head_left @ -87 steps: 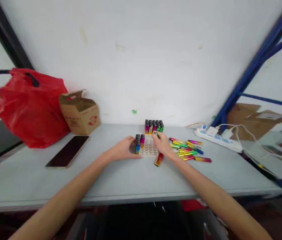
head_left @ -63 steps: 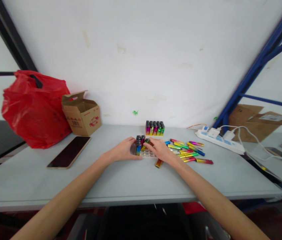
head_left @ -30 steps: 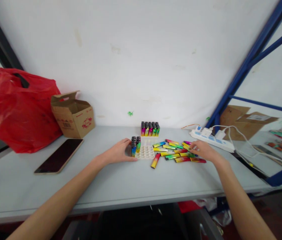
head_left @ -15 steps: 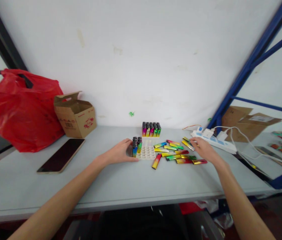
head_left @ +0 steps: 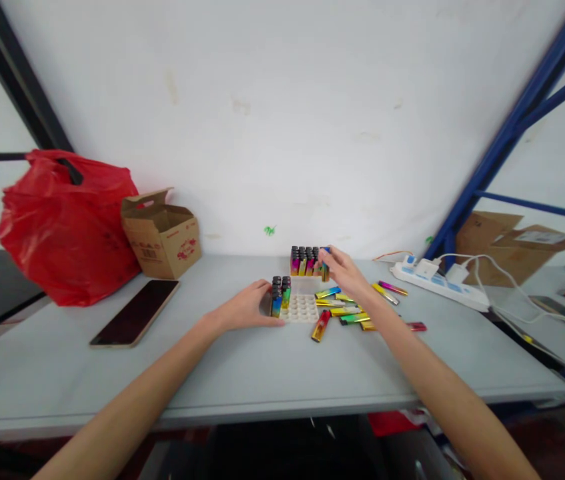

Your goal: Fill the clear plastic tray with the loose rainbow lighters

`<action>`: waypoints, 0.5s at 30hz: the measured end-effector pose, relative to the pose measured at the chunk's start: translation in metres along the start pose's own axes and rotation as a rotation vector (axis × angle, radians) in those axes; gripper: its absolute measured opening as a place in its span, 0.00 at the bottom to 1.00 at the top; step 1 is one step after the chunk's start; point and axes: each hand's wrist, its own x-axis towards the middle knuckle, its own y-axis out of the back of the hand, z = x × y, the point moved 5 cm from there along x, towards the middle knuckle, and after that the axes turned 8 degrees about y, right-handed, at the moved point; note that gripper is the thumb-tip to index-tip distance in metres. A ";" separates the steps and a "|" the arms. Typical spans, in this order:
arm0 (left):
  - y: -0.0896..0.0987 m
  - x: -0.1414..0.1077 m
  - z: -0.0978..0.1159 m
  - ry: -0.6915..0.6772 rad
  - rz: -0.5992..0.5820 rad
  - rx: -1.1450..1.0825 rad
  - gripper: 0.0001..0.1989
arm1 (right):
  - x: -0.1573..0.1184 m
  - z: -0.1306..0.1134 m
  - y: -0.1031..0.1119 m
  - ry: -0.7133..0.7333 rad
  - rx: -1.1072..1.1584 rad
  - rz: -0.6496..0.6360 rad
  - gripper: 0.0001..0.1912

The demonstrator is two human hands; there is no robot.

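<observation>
My left hand [head_left: 248, 306] grips the left end of a white tray [head_left: 305, 309] with rows of round holes, thumb along its front edge and fingers behind. Several lighters [head_left: 277, 305] with black tops stand upright in the tray's left columns. My right hand [head_left: 341, 268] pinches a blue and yellow lighter [head_left: 325, 265], held upright behind the tray's right end. Past it stands a filled block of metallic lighters [head_left: 303, 261], partly covered by that hand. Loose shiny lighters [head_left: 321, 326] lie in a heap right of the tray, some hidden under my right forearm.
A phone [head_left: 135, 313] lies on the grey table [head_left: 232, 380] at left. Behind it are an opened cardboard box [head_left: 178, 250] and a red plastic bag [head_left: 67, 233]. A white power strip [head_left: 439, 285] with plugs and cables lies at right, beside a blue metal frame [head_left: 502, 140].
My right hand has moved left from the far right of the heap, now carrying a lighter upright. My left hand stays on the tray. The view has shifted slightly.
</observation>
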 end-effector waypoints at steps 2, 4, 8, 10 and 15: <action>-0.001 0.000 0.000 -0.003 -0.003 -0.002 0.36 | -0.008 0.008 -0.027 -0.072 0.139 -0.087 0.27; -0.001 0.000 0.000 -0.005 0.004 -0.008 0.36 | -0.020 0.016 -0.045 -0.141 0.201 -0.133 0.26; -0.001 0.000 0.001 -0.014 0.017 -0.005 0.35 | -0.034 0.028 -0.058 -0.229 0.171 -0.088 0.27; -0.001 0.000 0.001 -0.011 0.013 -0.003 0.36 | -0.037 0.032 -0.060 -0.302 0.160 -0.077 0.31; 0.000 0.000 0.002 -0.004 0.007 0.009 0.37 | -0.040 0.035 -0.061 -0.419 0.124 -0.007 0.35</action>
